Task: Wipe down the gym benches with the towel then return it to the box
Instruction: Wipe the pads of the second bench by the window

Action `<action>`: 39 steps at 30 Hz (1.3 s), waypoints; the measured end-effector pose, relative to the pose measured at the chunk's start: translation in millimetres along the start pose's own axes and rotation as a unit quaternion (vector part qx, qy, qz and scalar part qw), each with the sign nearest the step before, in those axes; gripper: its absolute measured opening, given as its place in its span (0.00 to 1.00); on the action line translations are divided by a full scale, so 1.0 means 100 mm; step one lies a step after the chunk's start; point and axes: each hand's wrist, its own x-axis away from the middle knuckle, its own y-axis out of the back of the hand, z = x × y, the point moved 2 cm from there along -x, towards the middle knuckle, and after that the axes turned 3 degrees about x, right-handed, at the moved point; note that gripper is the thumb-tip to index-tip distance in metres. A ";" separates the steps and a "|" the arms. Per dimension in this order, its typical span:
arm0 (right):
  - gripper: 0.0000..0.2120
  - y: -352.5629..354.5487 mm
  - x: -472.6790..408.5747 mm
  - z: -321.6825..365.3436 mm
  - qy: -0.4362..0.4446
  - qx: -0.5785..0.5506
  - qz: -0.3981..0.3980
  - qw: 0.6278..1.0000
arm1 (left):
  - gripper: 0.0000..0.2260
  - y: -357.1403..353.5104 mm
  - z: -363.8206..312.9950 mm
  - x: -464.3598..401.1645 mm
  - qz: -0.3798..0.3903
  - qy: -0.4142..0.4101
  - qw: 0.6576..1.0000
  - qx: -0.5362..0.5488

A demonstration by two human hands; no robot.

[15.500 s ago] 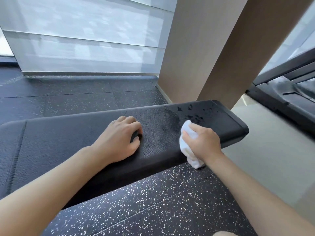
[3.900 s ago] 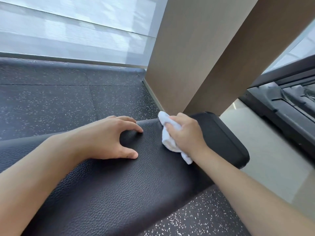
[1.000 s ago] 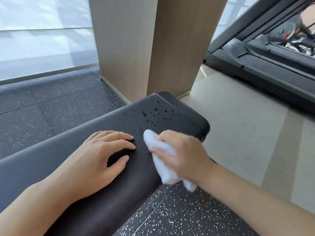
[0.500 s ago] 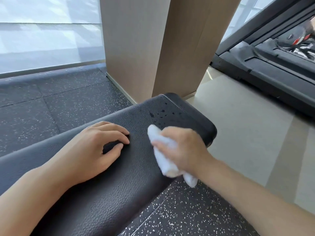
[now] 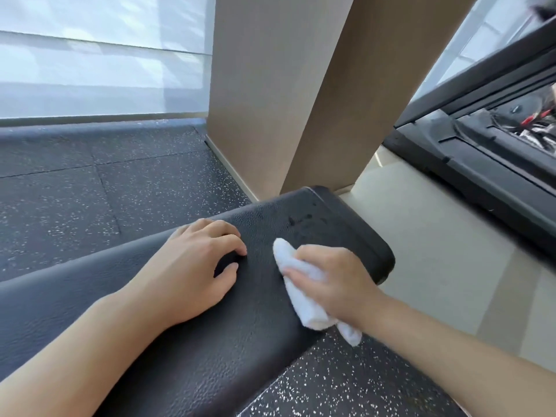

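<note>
I am in the middle of the wiping, at the far end of the bench pad (image 5: 210, 341). My right hand (image 5: 334, 284) has its grip closed around the white towel (image 5: 304, 299), which is bunched up and pressed on the black tabletop near its front edge; one tail of the towel hangs down over that edge. My left hand (image 5: 192, 266) holds nothing. It rests on the pad just beside the towel, with the fingers bent loosely and the tips touching the leather.

Just beyond the towel, toward the rounded end of the pad, I see some dark wet drops (image 5: 301, 221) on the surface. I judge that this end is not finished, and the towel must pass over that spot. The part of the pad nearer to me looks dry, but I cannot tell if it is wiped already.

No second bench and no box is in view, so what I see gives me no sign that the return of the towel is close. I think most of the task is left.
</note>
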 end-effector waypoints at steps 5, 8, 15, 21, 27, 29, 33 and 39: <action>0.16 0.19 -0.87 -0.61 -0.198 0.019 -0.084 0.976 | 0.06 -0.04 -0.01 -0.06 -0.005 0.008 1.000 -0.028; 0.14 -0.01 -1.21 -0.31 -0.171 0.029 -0.084 0.981 | 0.06 -0.03 0.02 -0.08 -0.004 0.009 1.000 -0.023; 0.17 -0.07 -0.23 0.26 -0.025 -0.003 0.005 1.000 | 0.09 0.05 0.01 -0.01 -0.001 0.015 1.000 0.028; 0.19 0.24 -0.36 -0.45 -0.159 0.001 -0.014 0.987 | 0.07 0.00 0.02 -0.04 0.001 0.017 1.000 0.000; 0.15 -0.10 -1.43 -0.08 -0.145 0.032 -0.070 0.986 | 0.06 -0.04 0.04 -0.08 -0.005 0.014 1.000 -0.010; 0.14 -0.21 -1.30 0.19 -0.090 0.033 -0.055 0.994 | 0.07 -0.05 0.03 -0.06 -0.009 0.014 1.000 0.002; 0.14 -0.18 -0.42 0.29 -0.026 0.022 -0.028 0.999 | 0.09 -0.02 -0.03 -0.01 -0.009 0.015 1.000 0.010; 0.15 -0.07 -0.52 -0.03 -0.048 0.023 -0.018 0.998 | 0.09 -0.05 0.01 -0.04 -0.004 0.014 1.000 0.001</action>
